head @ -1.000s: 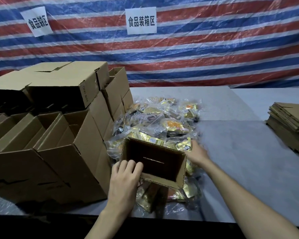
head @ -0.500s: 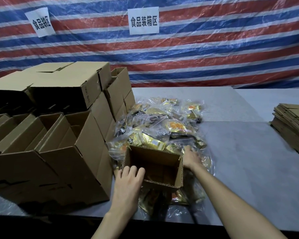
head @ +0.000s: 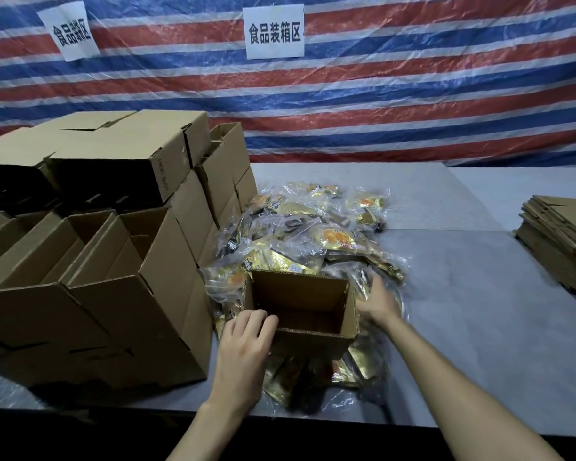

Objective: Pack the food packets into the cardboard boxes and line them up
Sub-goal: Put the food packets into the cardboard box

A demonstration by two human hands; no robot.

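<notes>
A small open cardboard box (head: 313,341) stands upright on the near part of a pile of gold and clear food packets (head: 313,241). My left hand (head: 243,347) grips the box's near left corner, fingers over the rim. My right hand (head: 378,299) lies on the packets just right of the box, fingers spread and touching them; whether it holds one is unclear. The box's inside looks dark and I see no packet in it.
Open and stacked cardboard boxes (head: 120,281) fill the left of the grey table (head: 479,311), close to the small box. A stack of flattened boxes (head: 559,241) lies at the far right. A striped tarp with two paper signs (head: 275,31) hangs behind.
The small box has tipped from leaning toward me to standing upright and has settled lower on the packets. My right hand has stayed at its right side on the pile.
</notes>
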